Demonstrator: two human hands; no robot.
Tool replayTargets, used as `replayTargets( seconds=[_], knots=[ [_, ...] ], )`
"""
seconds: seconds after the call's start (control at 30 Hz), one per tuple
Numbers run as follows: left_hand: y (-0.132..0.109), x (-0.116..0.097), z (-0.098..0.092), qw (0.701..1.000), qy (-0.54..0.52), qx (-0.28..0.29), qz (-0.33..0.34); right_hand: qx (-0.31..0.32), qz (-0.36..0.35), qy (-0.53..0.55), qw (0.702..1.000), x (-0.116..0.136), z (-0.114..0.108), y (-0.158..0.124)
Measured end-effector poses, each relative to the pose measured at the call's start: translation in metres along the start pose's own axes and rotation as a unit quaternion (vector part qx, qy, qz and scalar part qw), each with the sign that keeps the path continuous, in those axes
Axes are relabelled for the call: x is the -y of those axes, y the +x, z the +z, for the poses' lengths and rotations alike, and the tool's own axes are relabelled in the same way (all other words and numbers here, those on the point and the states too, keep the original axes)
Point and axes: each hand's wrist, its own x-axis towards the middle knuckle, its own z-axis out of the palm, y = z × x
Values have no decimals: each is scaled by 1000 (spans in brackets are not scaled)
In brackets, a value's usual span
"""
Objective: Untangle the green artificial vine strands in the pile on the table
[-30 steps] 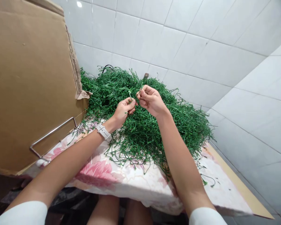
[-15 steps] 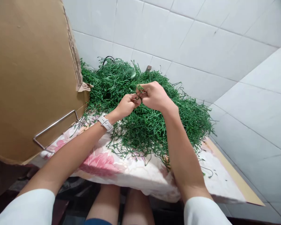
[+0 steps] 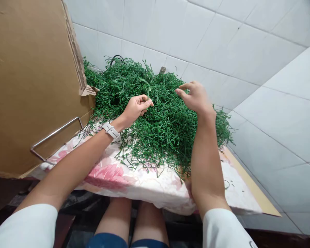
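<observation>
A large tangled heap of thin green stems (image 3: 167, 127) with small knobby ends lies on a flowered cloth (image 3: 144, 186). Over the middle of the heap, my left hand (image 3: 137, 109) is closed in a pinch on a green stem piece (image 3: 147, 86), whose top sticks up above the fingers and blends with the heap behind. My right hand (image 3: 196, 96) hovers above the heap's right side, thumb and fingers apart, with nothing visible between them. A pale watch strap (image 3: 111, 131) is around my left wrist.
On the left stands a tall cardboard box (image 3: 33, 86) with a torn edge. A bent metal handle (image 3: 55, 132) is beside it. White wall tiles (image 3: 196, 34) rise behind the heap, and a small metal bracket (image 3: 162, 70) shows there. A yellowish board edge (image 3: 250, 182) lies at the right.
My right hand has parted from my left, moving right, and its fingers have opened. My left hand stays over the heap, still pinching. The whole view has shifted slightly.
</observation>
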Motion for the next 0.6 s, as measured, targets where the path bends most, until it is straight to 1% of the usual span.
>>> replayTargets(
  seconds=[0.07,0.1,0.13,0.2,0.23,0.27,0.3,0.37,0.43,0.53,0.57,0.6],
  knots=[
    [0,0,-1,1000,-12,-9,-2,25,-27,77,996,10,6,1],
    [0,1,-2,1000,-20,-11,-4,58,-37,135,989,17,7,0],
    [1,1,-3,999,-29,-11,-8,102,-45,195,974,25,8,0],
    [2,4,-5,998,-53,-5,-18,183,-53,295,936,40,9,-3],
    [2,5,-5,998,-66,-3,-23,204,-57,329,920,47,9,-5],
    [2,5,-6,997,-77,-1,-27,209,-60,357,908,54,11,-6],
    [2,6,-6,996,-85,1,-30,202,-61,385,898,60,13,-8],
    [2,5,-5,995,-95,1,-34,173,-53,449,875,71,20,-10],
    [1,3,-4,994,-104,-2,-40,155,-32,518,841,79,28,-11],
    [1,1,-2,992,-120,-20,-39,158,2,602,783,88,39,-12],
    [1,0,-2,992,-121,-25,-34,162,7,617,770,90,42,-12],
    [1,0,-1,992,-115,-28,-30,167,6,620,767,91,43,-12]
  ],
)
